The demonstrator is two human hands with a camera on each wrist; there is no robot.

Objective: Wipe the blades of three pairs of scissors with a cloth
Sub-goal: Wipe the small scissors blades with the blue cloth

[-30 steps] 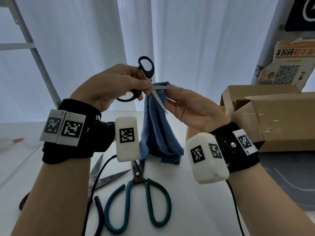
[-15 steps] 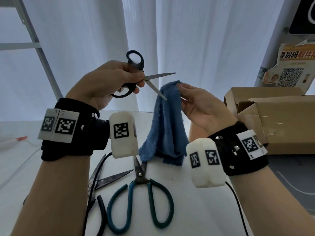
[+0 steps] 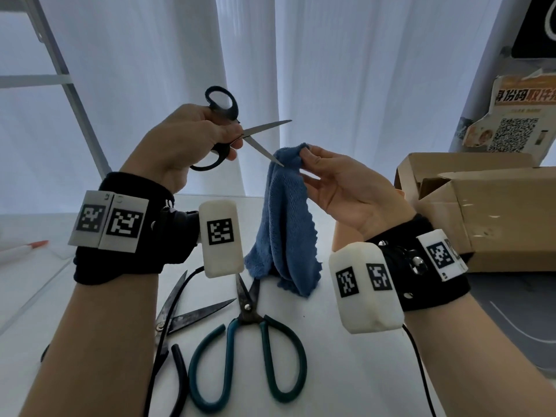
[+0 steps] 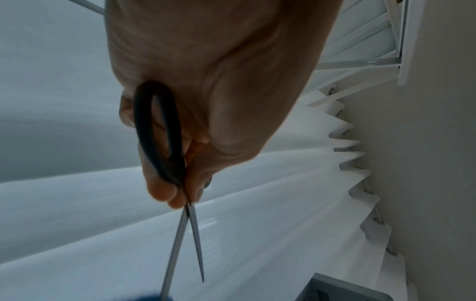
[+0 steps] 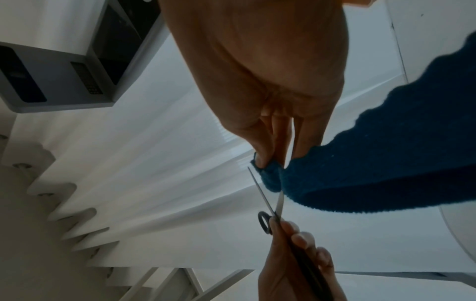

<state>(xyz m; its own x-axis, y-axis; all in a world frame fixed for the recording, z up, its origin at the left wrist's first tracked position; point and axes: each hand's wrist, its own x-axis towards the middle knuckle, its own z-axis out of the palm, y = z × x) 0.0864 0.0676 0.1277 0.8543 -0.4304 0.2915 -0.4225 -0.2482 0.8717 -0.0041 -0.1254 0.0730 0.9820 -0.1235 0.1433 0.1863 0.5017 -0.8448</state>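
My left hand (image 3: 192,139) grips black-handled scissors (image 3: 255,136) in the air, blades spread apart. In the left wrist view the same scissors (image 4: 165,146) point away from the left hand (image 4: 201,81). The lower blade's tip meets the top of a blue cloth (image 3: 285,221), which my right hand (image 3: 337,182) pinches at its upper edge; the cloth hangs down to the white table (image 3: 346,371). The right wrist view shows the right hand (image 5: 270,81) holding the cloth (image 5: 373,173) beside the blades (image 5: 268,201). On the table lie green-handled scissors (image 3: 249,356) and dark old scissors (image 3: 180,314), open.
A cardboard box (image 3: 481,212) stands at the right on the table. A red-tipped pen (image 3: 27,248) lies at the far left. White curtains (image 3: 331,70) hang behind. Cables run from both wrist cameras across the table's near part.
The scissors came out of the cloth and rose to the left, blades staying spread. Now the lower blade tip touches the cloth's top again. My right hand keeps pinching the cloth.
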